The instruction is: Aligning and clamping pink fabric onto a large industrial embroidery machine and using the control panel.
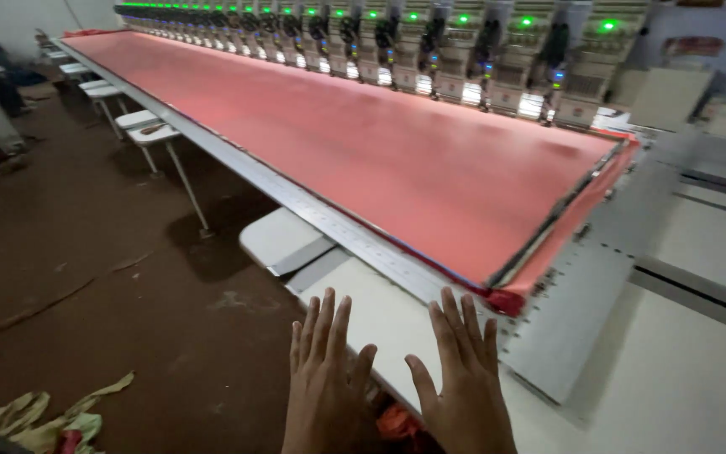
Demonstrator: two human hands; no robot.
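Both hands are spread flat, holding nothing: left hand (pixel 325 382), right hand (pixel 462 378), above the white table (pixel 384 315). The red cloth (pixel 363 143) lies stretched at 12 o'clock; it looks soft and light, best taken at its bunched corner (pixel 506 300).

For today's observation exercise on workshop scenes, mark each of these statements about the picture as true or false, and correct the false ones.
1. Both hands are spread open and hold nothing. True: left hand, right hand.
2. The long stretched fabric sheet is blue. False: it is salmon red.
3. Green lights glow along the row of embroidery machine heads. True.
4. The hands grip the fabric's corner. False: they hover over the white flat table panel, short of it.
5. Crumpled yellowish cloth scraps lie on the brown floor. True.
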